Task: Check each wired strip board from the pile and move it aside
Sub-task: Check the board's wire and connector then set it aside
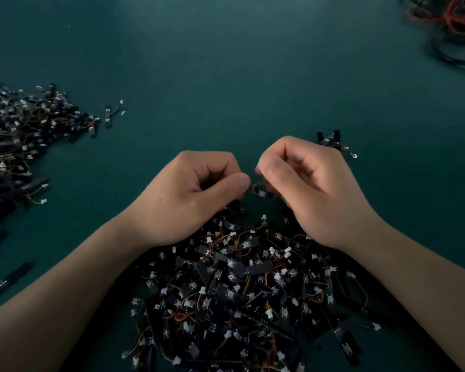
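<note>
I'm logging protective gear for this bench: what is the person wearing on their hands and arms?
Nothing visible: the left hand and right hand are bare, no gloves, rings or watch, and both forearms are uncovered to the frame edge, no sleeves.

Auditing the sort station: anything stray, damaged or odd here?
No damage or spill visible. Strays only: one loose board just right of the left pile, crossed boards beyond the right hand, one strip alone at lower left. Left hand and right hand pinch the current board over the near pile.
</note>
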`<state>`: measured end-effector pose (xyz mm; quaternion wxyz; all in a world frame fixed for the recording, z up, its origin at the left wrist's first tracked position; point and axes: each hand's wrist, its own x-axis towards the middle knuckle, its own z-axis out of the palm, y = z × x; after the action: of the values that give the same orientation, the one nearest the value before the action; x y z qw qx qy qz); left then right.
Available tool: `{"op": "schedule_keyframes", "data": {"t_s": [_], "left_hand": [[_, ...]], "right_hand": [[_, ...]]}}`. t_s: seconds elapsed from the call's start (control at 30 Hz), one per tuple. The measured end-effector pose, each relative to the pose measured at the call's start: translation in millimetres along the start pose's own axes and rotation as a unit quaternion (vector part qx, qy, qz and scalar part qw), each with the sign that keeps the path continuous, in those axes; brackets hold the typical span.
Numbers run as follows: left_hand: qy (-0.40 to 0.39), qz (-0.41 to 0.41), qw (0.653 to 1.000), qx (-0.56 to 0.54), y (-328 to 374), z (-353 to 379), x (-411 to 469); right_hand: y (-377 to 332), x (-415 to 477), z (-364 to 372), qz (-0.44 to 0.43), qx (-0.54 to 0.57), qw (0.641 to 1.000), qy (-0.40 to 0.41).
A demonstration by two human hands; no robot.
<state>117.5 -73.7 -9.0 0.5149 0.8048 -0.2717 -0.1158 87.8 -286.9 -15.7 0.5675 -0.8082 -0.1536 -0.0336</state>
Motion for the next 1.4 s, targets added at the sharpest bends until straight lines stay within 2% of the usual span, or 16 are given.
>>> {"op": "schedule_keyframes", "data": {"t_s": [0.07,0.17,0.37,0.47,0.53,0.63,0.73,0.83,1.4], "left_hand": [[0.022,0.003,1.0,-0.019,0.1,-2.2,0.9],[0.015,0.006,1.0,-0.026,0.7,-2.9,0.2],[-0.068,0.011,0.997,-0.019,1.0,-2.1,-2.1],[-0.085,0.017,0.996,-0.017,0.5,0.7,-2.0],[-0.066,0.021,0.997,-0.013,0.7,3.3,-2.1],[0.019,0.017,0.999,-0.027,0.6,3.3,-0.2],[0.075,0.01,0.997,-0.033,0.8,2.6,2.3],[0.061,0.019,0.998,-0.026,2.0,3.9,1.5],[0.051,0.014,0.998,-0.036,-0.6,1.8,-0.6]], "right_hand": [[-0.7,-2.1,-1.7,0.001,0.037,0.999,-0.034],[0.7,-0.5,-5.6,0.004,0.034,0.997,-0.067],[1.0,0.5,-5.8,-0.007,0.027,0.999,-0.046],[-1.1,1.3,-3.6,-0.003,0.016,0.999,-0.034],[-1.3,1.9,-1.7,-0.006,0.013,1.0,-0.014],[0.6,3.4,-1.7,0.015,0.034,0.999,0.022],[2.0,3.7,-4.6,0.027,0.043,0.999,-0.005],[3.4,2.8,-4.7,0.022,0.029,0.999,-0.036],[0.9,1.5,-1.1,0.014,0.017,1.0,-0.008]]}}
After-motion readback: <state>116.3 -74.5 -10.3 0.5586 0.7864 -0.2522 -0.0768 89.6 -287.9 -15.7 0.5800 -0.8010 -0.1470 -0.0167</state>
